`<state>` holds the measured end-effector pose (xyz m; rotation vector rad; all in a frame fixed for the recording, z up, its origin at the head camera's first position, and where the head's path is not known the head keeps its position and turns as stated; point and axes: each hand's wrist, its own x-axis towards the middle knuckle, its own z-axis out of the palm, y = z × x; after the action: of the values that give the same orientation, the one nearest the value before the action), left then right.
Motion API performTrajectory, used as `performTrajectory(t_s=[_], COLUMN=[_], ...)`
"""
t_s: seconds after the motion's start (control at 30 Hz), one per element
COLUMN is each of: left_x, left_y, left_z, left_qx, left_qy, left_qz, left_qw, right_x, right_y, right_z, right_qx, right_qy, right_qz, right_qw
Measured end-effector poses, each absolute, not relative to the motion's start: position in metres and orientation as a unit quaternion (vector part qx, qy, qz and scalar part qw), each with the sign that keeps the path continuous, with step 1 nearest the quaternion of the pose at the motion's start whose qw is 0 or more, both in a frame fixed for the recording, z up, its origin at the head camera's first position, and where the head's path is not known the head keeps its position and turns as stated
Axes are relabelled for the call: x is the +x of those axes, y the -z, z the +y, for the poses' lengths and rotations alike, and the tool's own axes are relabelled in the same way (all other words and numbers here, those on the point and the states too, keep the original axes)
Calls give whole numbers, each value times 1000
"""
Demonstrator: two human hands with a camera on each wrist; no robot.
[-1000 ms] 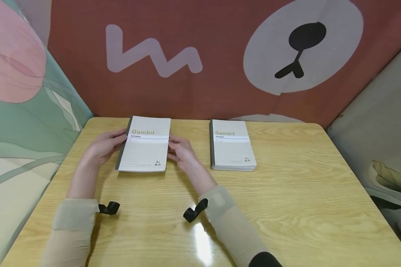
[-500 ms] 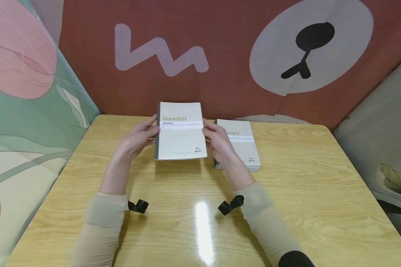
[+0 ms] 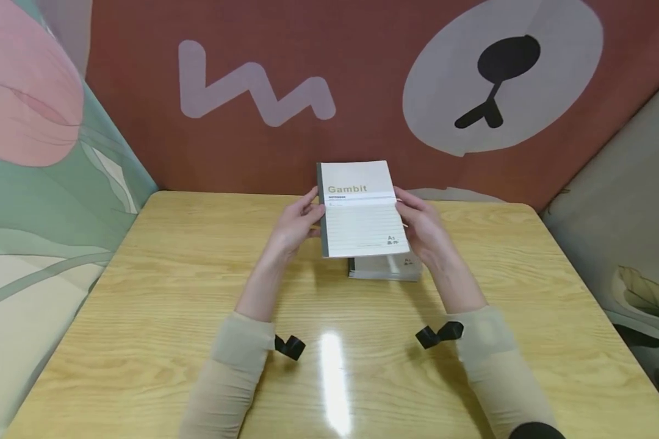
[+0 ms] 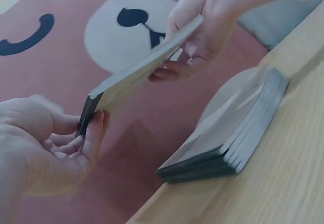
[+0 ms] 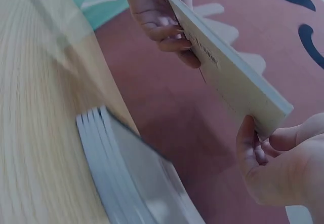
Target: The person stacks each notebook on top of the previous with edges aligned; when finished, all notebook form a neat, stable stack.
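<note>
A white notebook (image 3: 362,219) with a dark spine and "Gambit" on its cover is held in the air by both hands. My left hand (image 3: 296,224) grips its spine edge, thumb on top and fingers beneath. On the opposite edge, my right hand (image 3: 425,225) pinches it the same way. Below it, on the table, lies a stack of several similar notebooks (image 3: 387,268), mostly hidden by the held one in the head view. The left wrist view shows a clear gap between the held notebook (image 4: 136,64) and the stack (image 4: 228,133).
The wooden table (image 3: 198,256) ends at the back against a reddish wall cloth (image 3: 362,140) with a printed animal face. A patterned cloth (image 3: 44,213) hangs on the left. Small black wrist mounts (image 3: 290,347) stick out from both sleeves.
Both hands have lifted the notebook off the left part of the table and carried it rightward until it hangs over the stack. The stack has stayed in place.
</note>
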<state>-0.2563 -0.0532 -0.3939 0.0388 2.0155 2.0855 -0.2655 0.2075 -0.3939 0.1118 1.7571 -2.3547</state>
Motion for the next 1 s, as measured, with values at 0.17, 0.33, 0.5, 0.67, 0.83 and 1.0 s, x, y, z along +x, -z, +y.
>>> performTrajectory(t_s=[0.17, 0.33, 0.5, 0.67, 0.83, 1.0], left_x=[-259, -262, -266, -270, -272, -271], left_y=[400, 409, 417, 424, 433, 440], left_z=[-30, -15, -6, -3, 0, 3], left_qx=[12, 14, 13, 6, 0, 7], left_qy=[-721, -727, -729, -740, -728, -708], left_qz=[683, 675, 672, 662, 675, 697], left_qw=[116, 126, 126, 119, 120, 110], right_x=[-264, -262, -265, -272, -277, -277], right_y=[401, 410, 418, 424, 432, 439], right_z=[230, 247, 258, 260, 261, 262], right_qx=[49, 53, 50, 52, 60, 62], right_qy=[791, 792, 791, 774, 735, 696], right_qz=[601, 600, 601, 624, 670, 710], right_qw=[102, 103, 101, 98, 90, 87])
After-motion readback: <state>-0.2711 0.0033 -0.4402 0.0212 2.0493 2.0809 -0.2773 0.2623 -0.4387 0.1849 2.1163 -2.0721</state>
